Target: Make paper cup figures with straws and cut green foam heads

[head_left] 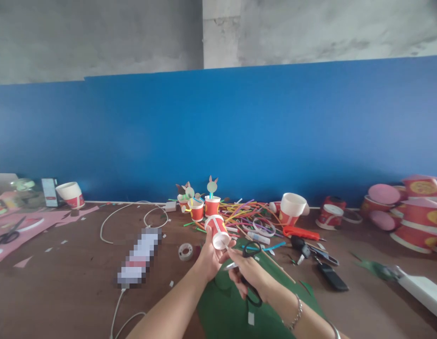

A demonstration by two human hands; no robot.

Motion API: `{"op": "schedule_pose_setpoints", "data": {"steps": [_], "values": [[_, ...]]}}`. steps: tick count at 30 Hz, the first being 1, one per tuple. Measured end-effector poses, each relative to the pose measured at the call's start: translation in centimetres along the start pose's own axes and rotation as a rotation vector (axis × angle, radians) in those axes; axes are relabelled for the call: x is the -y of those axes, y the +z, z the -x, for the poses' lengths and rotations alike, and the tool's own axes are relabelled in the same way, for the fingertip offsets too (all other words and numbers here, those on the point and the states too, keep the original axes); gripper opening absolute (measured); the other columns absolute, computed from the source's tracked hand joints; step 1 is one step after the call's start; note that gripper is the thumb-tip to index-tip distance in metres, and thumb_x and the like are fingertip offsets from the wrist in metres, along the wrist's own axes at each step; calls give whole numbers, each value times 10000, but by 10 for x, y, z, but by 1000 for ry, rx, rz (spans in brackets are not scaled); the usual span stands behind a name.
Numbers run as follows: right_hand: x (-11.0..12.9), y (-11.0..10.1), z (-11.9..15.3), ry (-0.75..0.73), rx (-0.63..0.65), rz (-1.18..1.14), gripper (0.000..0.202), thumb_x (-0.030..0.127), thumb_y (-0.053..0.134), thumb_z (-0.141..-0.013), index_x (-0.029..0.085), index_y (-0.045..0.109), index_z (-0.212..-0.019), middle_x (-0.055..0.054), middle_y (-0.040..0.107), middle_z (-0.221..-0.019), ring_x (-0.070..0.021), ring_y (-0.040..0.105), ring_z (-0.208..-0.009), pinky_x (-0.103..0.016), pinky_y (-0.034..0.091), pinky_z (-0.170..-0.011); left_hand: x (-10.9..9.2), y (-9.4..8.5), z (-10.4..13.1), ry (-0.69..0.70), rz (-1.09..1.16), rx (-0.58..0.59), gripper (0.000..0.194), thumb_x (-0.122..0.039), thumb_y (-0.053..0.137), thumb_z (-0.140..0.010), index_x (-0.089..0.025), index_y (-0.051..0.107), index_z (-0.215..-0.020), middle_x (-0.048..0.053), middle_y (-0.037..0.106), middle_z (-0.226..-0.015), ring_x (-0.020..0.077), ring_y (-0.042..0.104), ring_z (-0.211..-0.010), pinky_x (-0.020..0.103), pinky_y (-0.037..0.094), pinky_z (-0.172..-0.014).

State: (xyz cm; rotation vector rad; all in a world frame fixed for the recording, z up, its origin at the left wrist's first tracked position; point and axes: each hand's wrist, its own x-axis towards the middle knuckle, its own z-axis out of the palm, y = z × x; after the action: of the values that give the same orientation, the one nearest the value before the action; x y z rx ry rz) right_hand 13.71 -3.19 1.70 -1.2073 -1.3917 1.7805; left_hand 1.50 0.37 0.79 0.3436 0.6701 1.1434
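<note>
My left hand (210,258) is wrapped round a small red-and-white paper cup (216,228), which is tilted with its white end toward me. My right hand (249,273) holds a pair of scissors with black handles (253,248) in the palm, the metal blades pointing left. Its thumb and forefinger meet close to the cup's white end; whether they pinch something small there I cannot make out. Under both hands lies a dark green sheet (218,310). Just beyond the cup, red cups (212,206) carry round paper heads with pointed ears.
Colourful pipe cleaners or straws (246,213) are heaped behind the hands. A roll of tape (185,252) and a phone on a cable (140,258) lie left. Rightward are stacked cups (292,209), an orange cutter (301,233), keys (303,249) and a glue gun-like white tool (421,292).
</note>
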Motion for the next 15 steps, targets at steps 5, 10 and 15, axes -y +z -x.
{"op": "schedule_pose_setpoints", "data": {"steps": [5, 10, 15], "values": [[-3, 1, 1, -31, -59, 92, 497, 604, 338, -860, 158, 515, -989, 92, 457, -427, -55, 378, -238, -151, 258, -285, 2, -4, -1, 30, -34, 25, 571, -694, 488, -762, -139, 610, -828, 40, 649, -691, 176, 635, -692, 226, 424, -552], [-5, 3, 0, -48, -128, 226, 457, 547, 294, -899, 157, 516, -987, 94, 453, -425, -58, 397, -234, -150, 234, -283, 2, -3, -1, 18, -36, -7, 565, -692, 502, -752, -139, 595, -820, 37, 640, -691, 181, 637, -697, 234, 421, -574], [-3, 2, 1, -69, -176, 307, 409, 490, 291, -921, 157, 524, -967, 97, 433, -413, -60, 396, -232, -154, 253, -288, 2, -2, -3, 17, -35, 6, 554, -688, 506, -753, -143, 579, -817, 29, 625, -676, 180, 624, -653, 252, 415, -567]]}}
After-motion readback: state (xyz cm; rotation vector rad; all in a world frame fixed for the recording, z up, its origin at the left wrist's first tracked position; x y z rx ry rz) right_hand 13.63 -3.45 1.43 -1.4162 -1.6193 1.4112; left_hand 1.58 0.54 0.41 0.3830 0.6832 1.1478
